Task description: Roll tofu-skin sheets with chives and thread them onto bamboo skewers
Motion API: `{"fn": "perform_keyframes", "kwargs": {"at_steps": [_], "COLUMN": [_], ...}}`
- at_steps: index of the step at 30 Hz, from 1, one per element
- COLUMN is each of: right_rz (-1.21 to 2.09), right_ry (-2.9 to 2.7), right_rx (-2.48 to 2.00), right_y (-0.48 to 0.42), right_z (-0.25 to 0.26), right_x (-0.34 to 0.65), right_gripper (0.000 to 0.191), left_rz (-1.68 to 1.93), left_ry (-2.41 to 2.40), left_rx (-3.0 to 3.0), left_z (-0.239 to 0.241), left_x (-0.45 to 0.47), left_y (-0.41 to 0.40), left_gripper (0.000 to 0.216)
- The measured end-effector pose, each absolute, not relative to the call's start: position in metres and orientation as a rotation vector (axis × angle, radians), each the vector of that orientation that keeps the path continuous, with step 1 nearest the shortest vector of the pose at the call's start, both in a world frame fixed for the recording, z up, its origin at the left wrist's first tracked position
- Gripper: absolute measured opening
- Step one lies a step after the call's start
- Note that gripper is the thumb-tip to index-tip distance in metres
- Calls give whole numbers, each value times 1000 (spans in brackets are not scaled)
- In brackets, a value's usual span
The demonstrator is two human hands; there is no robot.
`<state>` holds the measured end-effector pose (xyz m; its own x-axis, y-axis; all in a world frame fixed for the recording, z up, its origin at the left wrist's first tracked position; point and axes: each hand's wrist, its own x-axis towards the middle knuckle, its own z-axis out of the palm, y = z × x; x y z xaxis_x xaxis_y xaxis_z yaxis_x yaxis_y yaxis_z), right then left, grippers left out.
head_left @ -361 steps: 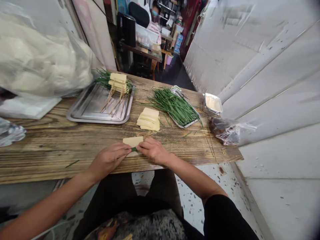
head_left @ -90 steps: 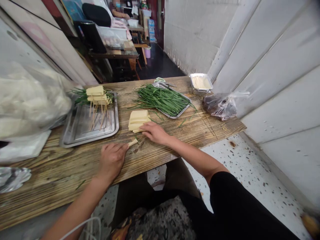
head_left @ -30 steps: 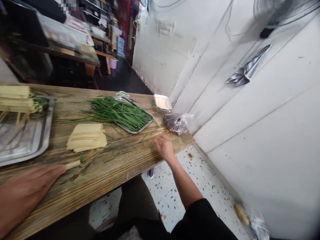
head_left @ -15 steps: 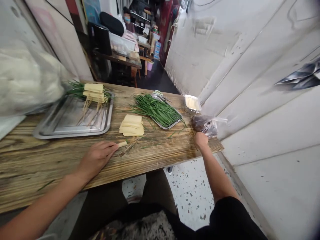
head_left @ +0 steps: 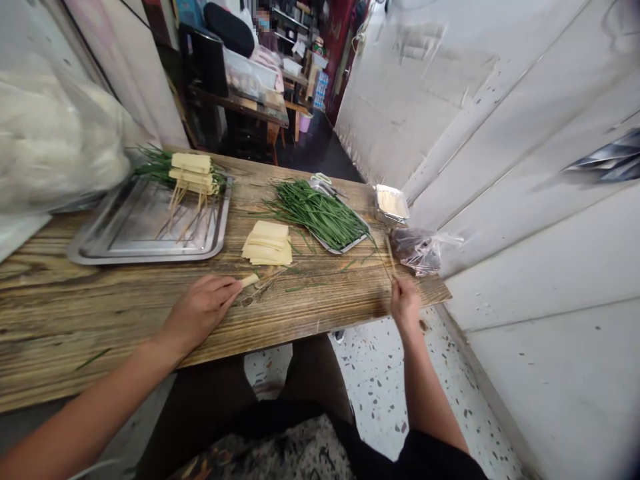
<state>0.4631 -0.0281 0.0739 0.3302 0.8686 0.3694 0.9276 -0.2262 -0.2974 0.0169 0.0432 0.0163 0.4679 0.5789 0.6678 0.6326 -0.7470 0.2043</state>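
My left hand [head_left: 200, 308] lies on the wooden table [head_left: 125, 300], fingers closed on a small pale tofu-skin roll [head_left: 249, 281] with green chives sticking out. My right hand [head_left: 404, 301] is at the table's right front edge, pinching a thin bamboo skewer [head_left: 389, 257] that points away from me. A stack of yellow tofu-skin sheets [head_left: 269, 243] lies between my hands, further back. Behind it is a small metal tray of loose green chives [head_left: 320, 215].
A large steel tray [head_left: 125, 233] at the back left holds finished rolls on skewers [head_left: 193, 175]. A foil box [head_left: 391, 203] and a clear plastic bag [head_left: 420, 248] sit at the right end. A big plastic sack [head_left: 55, 147] is far left; a white wall runs right.
My right hand left the roll, reached to the table's right end by the plastic bag and now draws back with a skewer. My left hand stays on the roll.
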Motion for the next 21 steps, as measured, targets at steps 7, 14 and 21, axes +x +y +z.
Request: {"fn": "perform_keyframes", "kwargs": {"at_steps": [7, 14, 21], "right_rz": [300, 329, 307], "right_ry": [-2304, -2587, -2635], "right_rx": [-1692, -1844, -1842], "right_y": [-86, -72, -62], "right_z": [57, 83, 85], "right_x": [327, 278, 264], "right_gripper": [62, 66, 66], "left_rz": [-1192, -1172, -1200], "left_ry": [-1166, -1227, -1167], "left_rx": [-2678, -2714, -2666], "left_z": [12, 10, 10], "left_x": [11, 8, 9], "left_y": [45, 45, 46], "left_gripper": [29, 30, 27]}}
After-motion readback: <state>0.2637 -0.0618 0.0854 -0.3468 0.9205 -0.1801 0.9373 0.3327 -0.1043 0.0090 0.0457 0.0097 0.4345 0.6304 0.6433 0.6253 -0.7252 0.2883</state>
